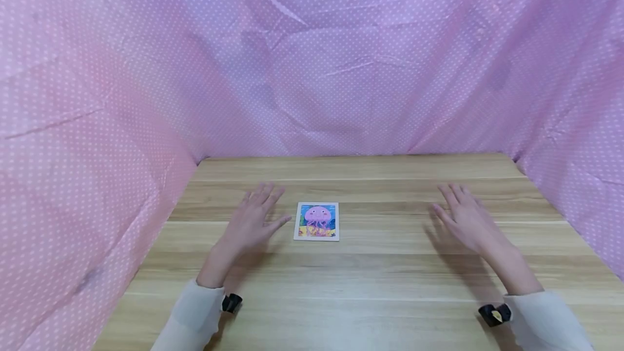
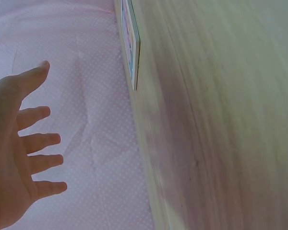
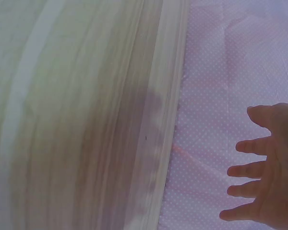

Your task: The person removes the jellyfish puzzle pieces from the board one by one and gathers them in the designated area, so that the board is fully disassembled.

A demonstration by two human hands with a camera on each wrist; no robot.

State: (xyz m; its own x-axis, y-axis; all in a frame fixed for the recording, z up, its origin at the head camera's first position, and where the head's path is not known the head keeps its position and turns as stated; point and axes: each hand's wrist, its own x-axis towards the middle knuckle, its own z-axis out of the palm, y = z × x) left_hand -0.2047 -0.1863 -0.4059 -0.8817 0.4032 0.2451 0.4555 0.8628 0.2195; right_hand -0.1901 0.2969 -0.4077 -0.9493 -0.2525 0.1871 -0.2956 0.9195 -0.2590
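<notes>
A small, nearly square picture board (image 1: 316, 221) with a white border lies on the wooden table, left of its middle. A pink jellyfish over a blue and yellow seabed is printed on it. Just left of the board is my left hand (image 1: 249, 225), fingers spread and thumb pointing toward the board without gripping it. In the left wrist view the board (image 2: 131, 45) appears edge-on beyond the thumb. My right hand (image 1: 469, 225) is held above the table's right side, fingers spread, with nothing in it. The right wrist view shows that hand (image 3: 273, 172) against the cloth.
The light wood table (image 1: 370, 275) runs back to a pink cloth (image 1: 341, 80) with white dots, which hangs behind it and on both sides. A small black device (image 1: 231, 303) sits at the left cuff, and another black device (image 1: 494, 314) at the right cuff.
</notes>
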